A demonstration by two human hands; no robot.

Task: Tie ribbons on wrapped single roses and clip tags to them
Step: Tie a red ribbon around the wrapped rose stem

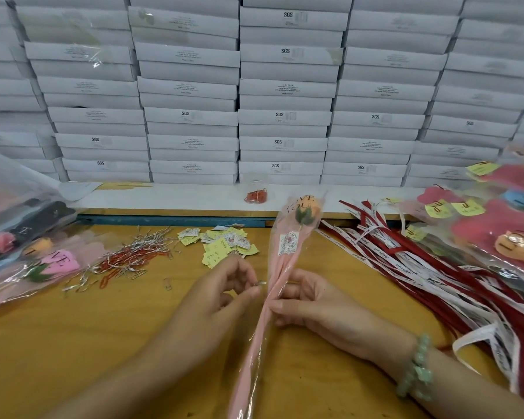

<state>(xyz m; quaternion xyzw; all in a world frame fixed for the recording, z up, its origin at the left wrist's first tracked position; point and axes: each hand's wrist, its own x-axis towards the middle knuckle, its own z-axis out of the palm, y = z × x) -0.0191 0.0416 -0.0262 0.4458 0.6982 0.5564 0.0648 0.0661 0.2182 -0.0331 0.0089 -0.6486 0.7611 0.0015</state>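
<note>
We find wrapped rose [287, 269] at ctr w/o ribbon or tag yet, right hand [313, 305] gripping its waist, left hand [224, 287] pinching a silver tie [261, 283]; ribbons [436, 269] wait right, tagged roses [496, 226] far right.

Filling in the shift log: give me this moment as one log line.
left hand pinches small silver piece | right hand grips wrapped rose mid-stem | ribbons piled at right | tags heaped behind hands

Head camera looks down (and forward) at near table [73, 343].
</note>
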